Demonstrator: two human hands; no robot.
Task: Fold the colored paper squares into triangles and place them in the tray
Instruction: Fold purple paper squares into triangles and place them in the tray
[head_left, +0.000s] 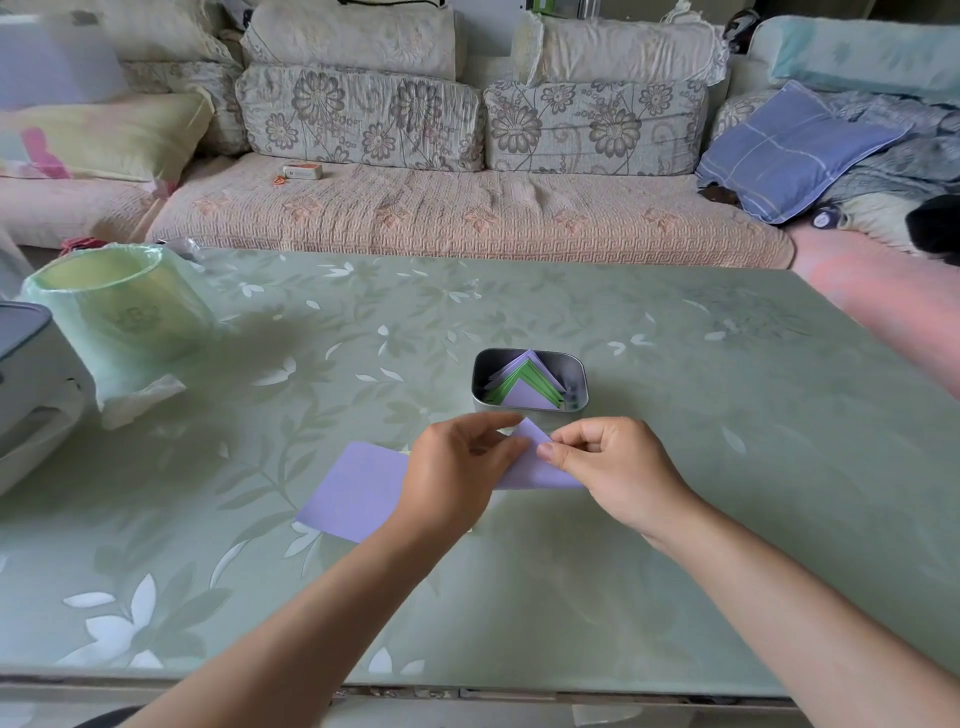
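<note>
Both forearms are filling the foreground over the table. L hand is pinching the left part of a purple paper, fingers curled over it. R hand is pinching the right part, thumb on top, other fingers tucked. Paper is sitting between the hands, just short of the tray, which is holding purple and green triangles.

Prob. creasing the fold now. Doing it well is meaning matching corners exactly, pinning w/ L, then running R thumb along the long edge. Apex is pointing away, toward the tray; long axis is running L–R. Another purple square is lying flat just left of L hand.
</note>
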